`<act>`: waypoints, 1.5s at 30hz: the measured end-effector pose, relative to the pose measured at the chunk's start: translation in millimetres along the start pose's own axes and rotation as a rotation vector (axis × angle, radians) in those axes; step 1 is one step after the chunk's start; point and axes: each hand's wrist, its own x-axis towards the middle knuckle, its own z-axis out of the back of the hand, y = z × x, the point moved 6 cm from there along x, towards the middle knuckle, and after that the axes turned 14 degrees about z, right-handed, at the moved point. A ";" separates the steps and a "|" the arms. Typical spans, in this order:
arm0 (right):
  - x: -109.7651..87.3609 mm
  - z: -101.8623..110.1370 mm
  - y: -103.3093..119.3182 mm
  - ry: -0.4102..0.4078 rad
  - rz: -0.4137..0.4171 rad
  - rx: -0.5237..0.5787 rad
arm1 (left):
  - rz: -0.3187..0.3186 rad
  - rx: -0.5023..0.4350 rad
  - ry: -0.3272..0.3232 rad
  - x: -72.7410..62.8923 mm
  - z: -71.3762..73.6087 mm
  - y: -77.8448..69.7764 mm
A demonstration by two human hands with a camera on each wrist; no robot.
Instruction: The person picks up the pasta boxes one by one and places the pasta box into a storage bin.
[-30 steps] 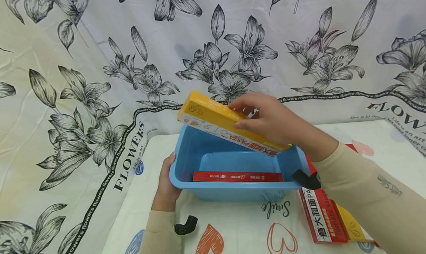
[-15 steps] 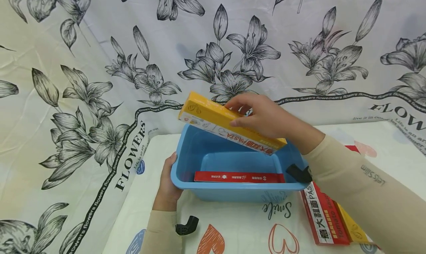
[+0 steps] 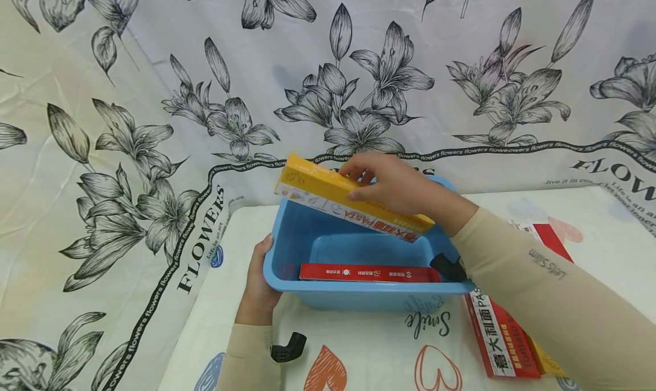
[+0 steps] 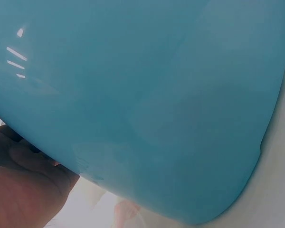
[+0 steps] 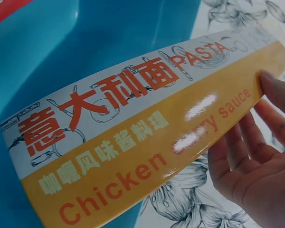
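My right hand (image 3: 392,183) grips a yellow and white pasta box (image 3: 328,194) over the back of a blue plastic bin (image 3: 369,300). The box tilts, its left end higher than its right. "Chicken curry sauce" is printed on the pasta box (image 5: 133,137) in the right wrist view, with thumb and fingers on its opposite faces. My left hand (image 3: 258,280) holds the bin's left end by the rim; in the left wrist view the blue bin wall (image 4: 156,95) hides part of that hand (image 4: 28,180). Inside the bin, along the near wall, stands a red box (image 3: 369,272).
Right of the bin lie a red tomato sauce pasta box (image 3: 504,340) and a yellow box (image 3: 548,362), partly under my right sleeve. Another red box (image 3: 550,240) shows behind that arm. A flower-printed cloth (image 3: 205,15) rises behind the table.
My right hand and the yellow pasta box have moved slightly left and lower toward the bin. My left hand stays on the bin, and the red box inside has not moved.
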 end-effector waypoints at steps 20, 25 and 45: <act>9.7 -27.2 -10.0 0.157 -0.079 -0.015 | 0.001 -0.006 -0.021 -1.2 1.6 -1.1; 11.8 -35.6 -17.1 0.215 -0.101 -0.073 | -0.006 0.001 -0.015 -2.0 -0.1 -2.2; 8.4 -60.1 -23.8 0.388 -0.128 -0.142 | -0.028 0.006 -0.001 -0.1 -0.3 -2.5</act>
